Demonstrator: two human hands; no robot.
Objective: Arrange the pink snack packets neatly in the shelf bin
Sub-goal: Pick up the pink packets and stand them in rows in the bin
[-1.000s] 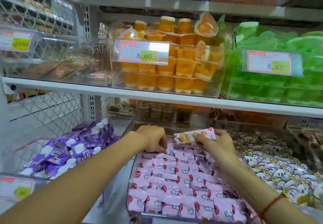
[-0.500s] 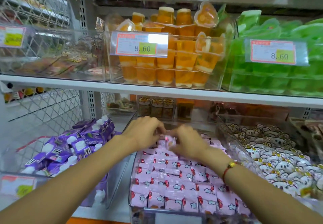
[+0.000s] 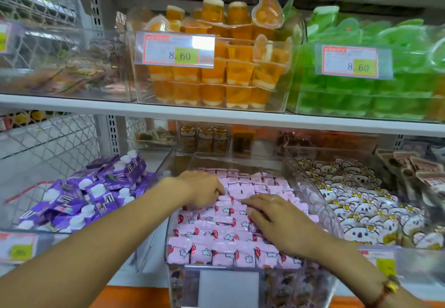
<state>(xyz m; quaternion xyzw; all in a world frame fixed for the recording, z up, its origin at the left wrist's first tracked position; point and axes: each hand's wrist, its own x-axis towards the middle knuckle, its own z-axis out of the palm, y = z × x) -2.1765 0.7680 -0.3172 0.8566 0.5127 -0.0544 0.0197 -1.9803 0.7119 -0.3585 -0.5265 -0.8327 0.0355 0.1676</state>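
Down on the lower shelf, the packets (image 3: 224, 240) sit in rows inside the clear bin (image 3: 310, 187), between purple pouches (image 3: 79, 194) and koala packs (image 3: 356, 209). Left hand (image 3: 204, 191) has its fingers curled down among the back rows; can't tell if that grip actually has one. Right hand (image 3: 277, 221) lies flat on the middle rows, fingers straight, holding nothing. These look light, crinkly and slippery, so I'd pinch one by its sealed edge, or just nudge the rows sideways.
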